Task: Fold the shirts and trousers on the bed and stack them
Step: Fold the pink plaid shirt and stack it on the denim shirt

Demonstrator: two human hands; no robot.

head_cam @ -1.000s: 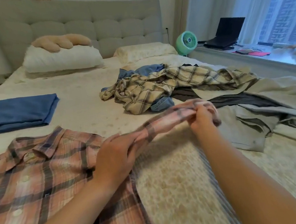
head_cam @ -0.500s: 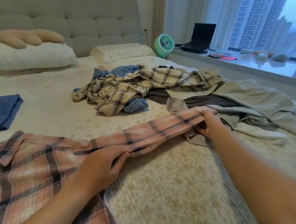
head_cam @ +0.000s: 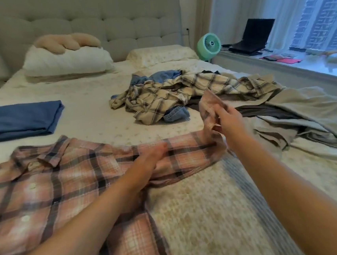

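The pink plaid shirt (head_cam: 52,192) is spread button-side up on the near left of the bed (head_cam: 91,106), collar toward the far side. Its right sleeve is pressed flat near the shoulder by the left hand (head_cam: 146,160), whose fingers are laid out straight, nothing being gripped. Half a second ago that sleeve was stretched straight out to the right; now its cuff (head_cam: 210,111) has been lifted and turned back by the right hand (head_cam: 227,119), whose grip is closed in a pinch on the cloth. The sleeve is thus judged to be starting its fold inward across the shirt body, the first fold of this garment.

Farther out, on the left, a folded blue garment (head_cam: 18,121) lies flat as the apparent start of the stack. To the right, a heap of unfolded clothes is waiting: a cream plaid shirt (head_cam: 180,93) over denim, with grey trousers (head_cam: 306,114) beside it.

At the far end, two pillows (head_cam: 66,63) are set against a tufted headboard (head_cam: 96,25). Beyond the bed on the right, a green fan (head_cam: 209,45) and a laptop (head_cam: 251,37) are seen on the window ledge.
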